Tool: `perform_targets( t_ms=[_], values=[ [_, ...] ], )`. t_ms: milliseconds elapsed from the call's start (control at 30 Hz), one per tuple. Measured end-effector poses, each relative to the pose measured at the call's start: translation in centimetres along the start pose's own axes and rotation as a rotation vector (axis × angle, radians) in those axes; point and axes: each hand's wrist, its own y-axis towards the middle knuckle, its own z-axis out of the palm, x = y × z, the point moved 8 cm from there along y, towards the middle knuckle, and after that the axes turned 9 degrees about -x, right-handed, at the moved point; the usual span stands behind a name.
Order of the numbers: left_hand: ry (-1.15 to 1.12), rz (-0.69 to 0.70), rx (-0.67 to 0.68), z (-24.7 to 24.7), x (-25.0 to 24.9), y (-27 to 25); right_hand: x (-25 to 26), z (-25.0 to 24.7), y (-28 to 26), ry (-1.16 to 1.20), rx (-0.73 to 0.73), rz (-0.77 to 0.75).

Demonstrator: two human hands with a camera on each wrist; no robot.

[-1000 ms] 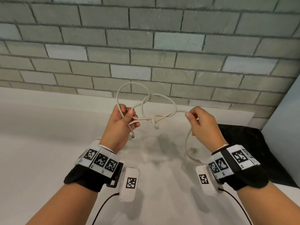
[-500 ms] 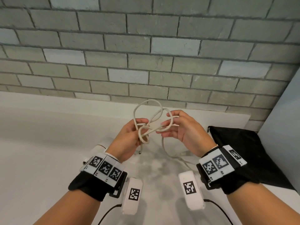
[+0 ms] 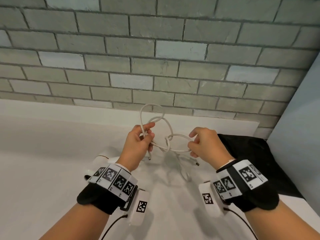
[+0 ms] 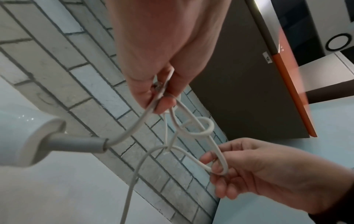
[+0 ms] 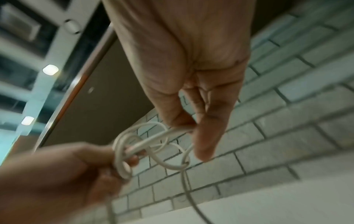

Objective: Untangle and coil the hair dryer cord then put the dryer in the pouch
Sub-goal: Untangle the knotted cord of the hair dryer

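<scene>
A white cord hangs knotted in the air between both hands, with loops rising above it. My left hand grips several strands at the left of the knot. My right hand pinches one loop between thumb and fingers and holds it out to the right. The white hair dryer lies on the counter, mostly hidden behind my left wrist; its grey strain relief shows in the left wrist view. A black pouch lies flat at the right. The cord's plug end rests on the counter.
The white counter runs to a grey brick wall at the back. A pale panel stands at the right edge, beside the pouch. Slack cord trails on the counter under my hands.
My hands were together at the knot half a second ago. Now the right hand has drawn a loop out to the right, and the knot sits between the hands.
</scene>
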Motion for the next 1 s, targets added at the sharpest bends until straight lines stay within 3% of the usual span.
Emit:
perform_targets(
  t_ms=[100, 200, 300, 333, 400, 533, 733, 867, 933, 1000],
  values=[
    [0.029, 0.031, 0.019, 0.5, 0.2, -0.3, -1.2, 1.5, -0.6, 0.397, 0.214, 0.224],
    [0.070, 0.023, 0.021, 0.7, 1.0, -0.4, 0.3, 0.2, -0.7, 0.797, 0.260, 0.141],
    [0.075, -0.063, -0.010, 0.5, 2.5, -0.1, 1.8, -3.2, -0.4, 1.468, 0.284, 0.075],
    [0.073, -0.079, -0.021, 0.4, 2.6, 0.1, 2.3, -4.2, -0.6, 1.592, 0.328, 0.046],
    [0.072, -0.076, -0.041, 0.4, 2.4, 0.5, 2.6, -5.0, -0.8, 1.587, 0.346, 0.048],
    [0.077, -0.049, -0.059, 0.2, 1.5, 1.3, 1.5, -4.8, -0.4, 1.388, 0.243, 0.080],
    [0.103, -0.072, -0.062, 0.0, 2.5, 0.9, 3.2, -7.6, -1.3, 1.432, 0.156, -0.290],
    [0.085, -0.118, -0.095, 0.2, 3.2, 1.0, 3.6, -8.4, -2.1, 1.411, 0.135, -0.408],
    [0.076, -0.131, -0.120, 0.1, 3.2, 1.2, 3.2, -9.0, -2.4, 1.429, 0.084, -0.406],
    [0.066, -0.120, -0.152, -0.4, 3.3, 1.5, 2.0, -8.9, -2.0, 1.581, 0.059, -0.235]
  ],
)
